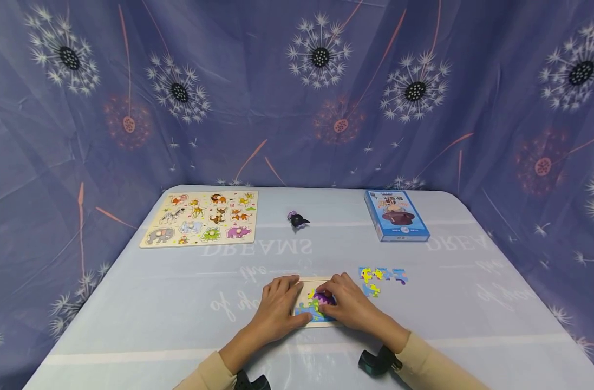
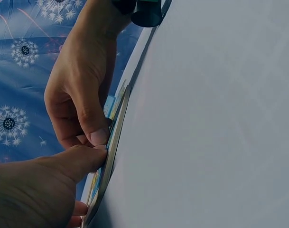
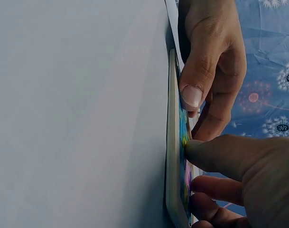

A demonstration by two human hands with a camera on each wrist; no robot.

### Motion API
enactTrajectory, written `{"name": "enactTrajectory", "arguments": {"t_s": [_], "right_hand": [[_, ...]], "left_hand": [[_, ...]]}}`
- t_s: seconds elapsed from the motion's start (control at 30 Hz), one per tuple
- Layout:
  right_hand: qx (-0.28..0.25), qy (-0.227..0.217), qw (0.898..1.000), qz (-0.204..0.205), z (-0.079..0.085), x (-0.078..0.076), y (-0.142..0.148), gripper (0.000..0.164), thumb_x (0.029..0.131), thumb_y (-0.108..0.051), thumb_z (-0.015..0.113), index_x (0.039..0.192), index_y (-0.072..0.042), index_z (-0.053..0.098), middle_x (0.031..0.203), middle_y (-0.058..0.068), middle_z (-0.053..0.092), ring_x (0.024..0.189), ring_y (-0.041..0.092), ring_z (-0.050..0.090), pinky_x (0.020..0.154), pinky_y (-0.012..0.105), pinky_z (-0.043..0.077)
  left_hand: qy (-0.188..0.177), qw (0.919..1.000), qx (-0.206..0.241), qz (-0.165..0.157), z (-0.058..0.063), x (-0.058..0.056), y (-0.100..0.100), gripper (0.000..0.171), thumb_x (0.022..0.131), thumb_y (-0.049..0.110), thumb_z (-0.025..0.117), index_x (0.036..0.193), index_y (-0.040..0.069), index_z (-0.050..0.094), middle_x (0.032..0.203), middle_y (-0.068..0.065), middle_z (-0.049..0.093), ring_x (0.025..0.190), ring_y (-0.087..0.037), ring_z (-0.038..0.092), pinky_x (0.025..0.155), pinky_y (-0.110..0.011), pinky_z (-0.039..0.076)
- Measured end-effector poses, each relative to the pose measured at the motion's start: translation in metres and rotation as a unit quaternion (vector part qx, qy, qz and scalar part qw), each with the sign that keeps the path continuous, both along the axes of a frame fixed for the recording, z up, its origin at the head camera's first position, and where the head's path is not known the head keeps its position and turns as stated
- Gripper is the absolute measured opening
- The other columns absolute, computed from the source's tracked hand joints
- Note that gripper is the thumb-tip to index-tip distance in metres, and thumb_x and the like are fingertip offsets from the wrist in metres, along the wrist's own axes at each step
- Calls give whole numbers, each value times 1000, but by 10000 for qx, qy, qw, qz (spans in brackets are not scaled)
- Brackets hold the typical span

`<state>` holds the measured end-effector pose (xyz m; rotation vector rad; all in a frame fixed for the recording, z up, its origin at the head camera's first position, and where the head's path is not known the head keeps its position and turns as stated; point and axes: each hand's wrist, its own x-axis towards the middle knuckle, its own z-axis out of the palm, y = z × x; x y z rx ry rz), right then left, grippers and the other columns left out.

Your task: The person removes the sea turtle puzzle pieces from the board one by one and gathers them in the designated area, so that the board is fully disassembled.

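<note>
A small jigsaw tray [image 1: 317,324] with a pale wooden rim lies in front of me, partly filled with blue, green, yellow and purple pieces. My left hand [image 1: 280,303] rests on its left end, fingers toward the back edge and thumb over the blue pieces near the front. From the right, my right hand [image 1: 350,303] bends over the tray with thumb and index finger around a purple puzzle piece [image 1: 327,299]. In the right wrist view, that thumb [image 3: 206,153] and the fingertips meet the picture side of the tray. My palm hides the tray's right end.
Several loose puzzle pieces [image 1: 372,290] lie behind and right of the tray. A wooden animal peg puzzle [image 1: 203,218] sits at the back left, a blue box [image 1: 397,215] at the back right. Between them is a small black and purple object [image 1: 297,220]. A patterned curtain [image 1: 258,97] surrounds the table.
</note>
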<state>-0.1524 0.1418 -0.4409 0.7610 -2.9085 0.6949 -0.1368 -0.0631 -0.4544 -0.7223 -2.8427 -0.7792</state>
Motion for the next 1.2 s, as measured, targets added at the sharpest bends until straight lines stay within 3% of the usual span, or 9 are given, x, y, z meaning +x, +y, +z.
{"name": "enactTrajectory", "arguments": {"t_s": [1.2], "right_hand": [[-37, 13, 9998, 202, 2, -3, 0, 28, 75, -20, 75, 100, -20, 60, 80, -8, 55, 80, 8, 42, 69, 23, 35]], "left_hand": [[17, 10000, -4, -30, 1, 0, -1, 66, 78, 44, 69, 129, 3, 55, 136, -11, 47, 125, -29, 40, 99, -52, 31]]}}
